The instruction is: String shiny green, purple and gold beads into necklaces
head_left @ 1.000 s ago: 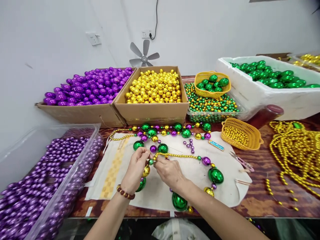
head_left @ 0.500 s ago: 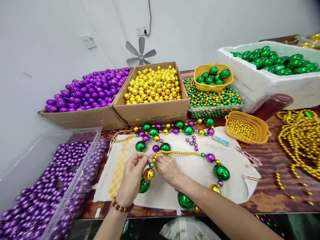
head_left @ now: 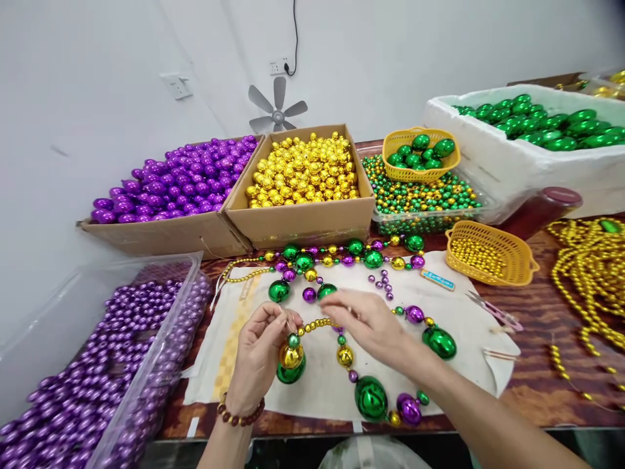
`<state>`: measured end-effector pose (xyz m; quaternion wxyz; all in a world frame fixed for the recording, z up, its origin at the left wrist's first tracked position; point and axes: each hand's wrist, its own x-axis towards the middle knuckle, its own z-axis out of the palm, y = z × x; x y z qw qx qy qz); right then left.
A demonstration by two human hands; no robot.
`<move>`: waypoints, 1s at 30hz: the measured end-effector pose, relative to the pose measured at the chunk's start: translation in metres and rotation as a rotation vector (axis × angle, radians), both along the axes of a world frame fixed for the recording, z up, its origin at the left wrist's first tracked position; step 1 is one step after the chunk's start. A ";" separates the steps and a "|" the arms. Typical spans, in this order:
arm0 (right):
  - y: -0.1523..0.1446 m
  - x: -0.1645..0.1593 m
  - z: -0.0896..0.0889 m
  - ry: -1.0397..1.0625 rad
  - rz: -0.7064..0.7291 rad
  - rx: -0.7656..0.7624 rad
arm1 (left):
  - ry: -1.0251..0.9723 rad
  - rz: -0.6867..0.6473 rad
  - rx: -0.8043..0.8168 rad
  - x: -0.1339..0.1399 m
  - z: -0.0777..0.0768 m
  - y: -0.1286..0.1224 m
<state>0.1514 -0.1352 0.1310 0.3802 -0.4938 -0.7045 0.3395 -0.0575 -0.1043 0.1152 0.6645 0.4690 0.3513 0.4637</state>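
Note:
My left hand (head_left: 263,345) pinches a thin thread at the end of a bead garland, just above a small green bead (head_left: 293,341). Below that bead hang a gold ball (head_left: 291,355) and a large green ball (head_left: 291,370). A short run of small gold beads (head_left: 317,324) leads right from the pinch and passes under my right hand (head_left: 374,324). The right hand hovers over the garland with fingers stretched out and apart, seemingly holding nothing. Its far fingers are partly hidden. The garland's purple, gold and green balls (head_left: 371,397) curve across the white cloth (head_left: 317,391).
Boxes of purple balls (head_left: 170,179) and gold balls (head_left: 305,170) line the back. A clear bin of purple beads (head_left: 141,326) stands left. To the right are a yellow basket (head_left: 520,260), scissors (head_left: 495,311) and gold bead strands (head_left: 596,273). A finished-looking garland (head_left: 374,258) lies behind.
My right hand has left the pinch point beside my left hand, moved right and opened its fingers. The gold bead run sits lower. My left hand keeps its pinch.

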 end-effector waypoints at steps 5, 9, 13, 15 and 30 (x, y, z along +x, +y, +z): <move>0.046 -0.015 -0.010 0.266 0.350 -0.278 | -0.005 -0.051 -0.014 0.000 0.003 0.000; 0.054 -0.029 -0.029 0.553 0.391 -0.468 | -0.001 -0.025 -0.058 -0.011 0.002 -0.006; 0.043 -0.028 -0.041 0.677 0.301 -0.517 | 0.010 -0.026 -0.073 -0.018 -0.004 -0.015; 0.037 -0.027 -0.048 0.730 0.254 -0.547 | 0.010 -0.035 -0.066 -0.018 -0.008 -0.020; -0.019 -0.026 -0.080 0.492 0.158 -0.537 | 0.122 -0.068 -0.091 -0.033 -0.023 -0.057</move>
